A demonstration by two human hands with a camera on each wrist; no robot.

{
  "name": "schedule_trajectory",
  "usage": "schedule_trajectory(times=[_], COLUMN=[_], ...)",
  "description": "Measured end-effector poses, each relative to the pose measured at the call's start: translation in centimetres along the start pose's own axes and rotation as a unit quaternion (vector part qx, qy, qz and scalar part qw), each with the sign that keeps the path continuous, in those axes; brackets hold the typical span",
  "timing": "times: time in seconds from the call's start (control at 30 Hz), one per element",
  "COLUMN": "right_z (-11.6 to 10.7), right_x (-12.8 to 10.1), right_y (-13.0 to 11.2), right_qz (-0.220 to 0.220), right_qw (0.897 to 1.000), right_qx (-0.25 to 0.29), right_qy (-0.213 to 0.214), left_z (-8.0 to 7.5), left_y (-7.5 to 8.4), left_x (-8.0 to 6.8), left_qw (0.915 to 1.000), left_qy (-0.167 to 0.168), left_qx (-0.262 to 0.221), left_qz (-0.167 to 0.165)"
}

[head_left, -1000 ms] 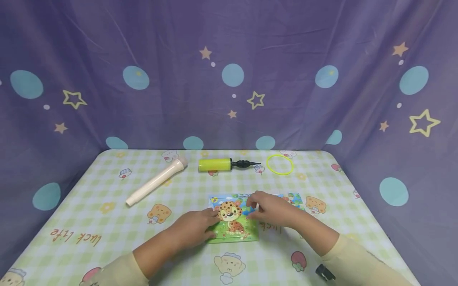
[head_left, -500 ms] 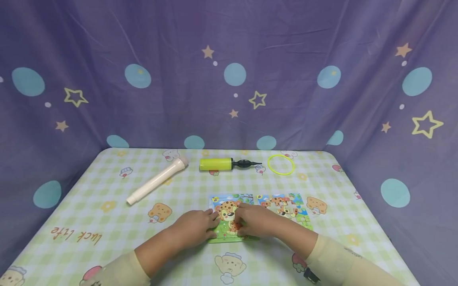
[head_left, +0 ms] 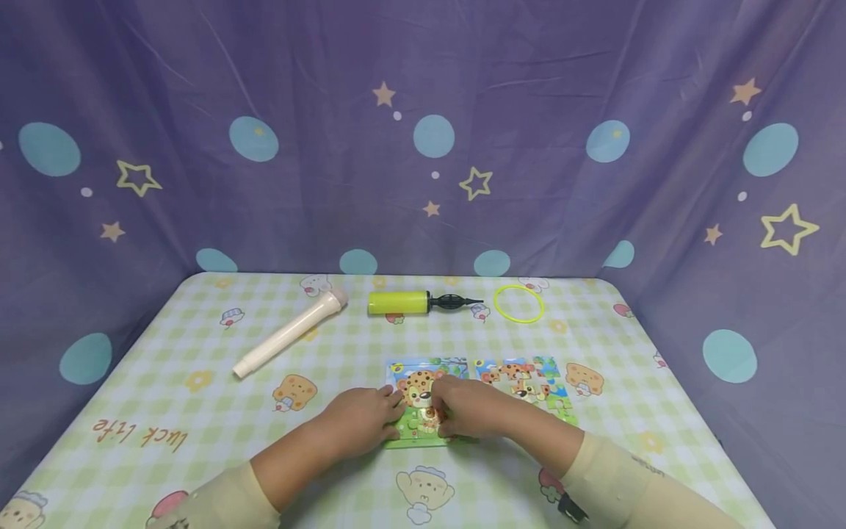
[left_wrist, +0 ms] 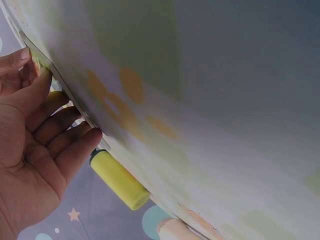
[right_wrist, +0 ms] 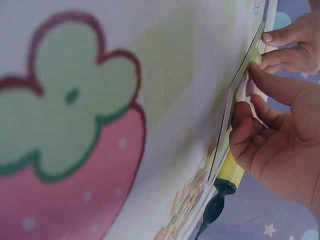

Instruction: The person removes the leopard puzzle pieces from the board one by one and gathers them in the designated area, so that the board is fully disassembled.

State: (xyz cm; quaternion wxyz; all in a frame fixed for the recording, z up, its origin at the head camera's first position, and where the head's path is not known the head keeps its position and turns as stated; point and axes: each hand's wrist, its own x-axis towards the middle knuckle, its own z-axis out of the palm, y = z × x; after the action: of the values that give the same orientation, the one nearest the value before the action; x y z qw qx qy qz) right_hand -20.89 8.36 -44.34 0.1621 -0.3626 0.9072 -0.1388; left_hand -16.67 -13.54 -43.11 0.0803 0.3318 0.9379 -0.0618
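Observation:
A leopard jigsaw board (head_left: 423,369) lies flat near the table's front. My left hand (head_left: 383,411) rests on its left edge with straight fingers (left_wrist: 60,125), holding it down. My right hand (head_left: 451,411) lies over the board's middle and right side. Its thumb and curled fingers (right_wrist: 245,120) pinch a thin puzzle piece (right_wrist: 256,116) at the board's edge. A second sheet of leopard puzzle pieces (head_left: 529,383) lies just to the right of the board, untouched. Both hands hide most of the board's lower half.
At the back of the checked tablecloth (head_left: 198,411) lie a cream tube (head_left: 291,332), a yellow hand pump (head_left: 410,303) with a black nozzle, and a thin yellow ring (head_left: 518,304). A purple star-print curtain (head_left: 423,110) closes in the back and both sides.
My right hand has come down and left from the board's upper right corner onto its middle, uncovering the second sheet. The left hand has stayed on the left edge.

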Motion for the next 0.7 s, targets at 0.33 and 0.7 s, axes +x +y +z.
schedule_trajectory(times=[0.33, 0.7], right_z=[-0.6, -3.2], right_x=[-0.8, -3.3], right_y=[0.1, 3.6], right_qz=[-0.007, -0.022], right_qw=[0.997, 0.982], right_qx=[0.080, 0.187], right_qy=[0.005, 0.031], left_z=[0.0, 0.2], left_y=[0.0, 0.0], left_x=[0.1, 0.2], left_qw=[0.9999, 0.9997], left_qy=[-0.006, -0.008], left_qx=[0.008, 0.020], left_qz=[0.003, 0.009])
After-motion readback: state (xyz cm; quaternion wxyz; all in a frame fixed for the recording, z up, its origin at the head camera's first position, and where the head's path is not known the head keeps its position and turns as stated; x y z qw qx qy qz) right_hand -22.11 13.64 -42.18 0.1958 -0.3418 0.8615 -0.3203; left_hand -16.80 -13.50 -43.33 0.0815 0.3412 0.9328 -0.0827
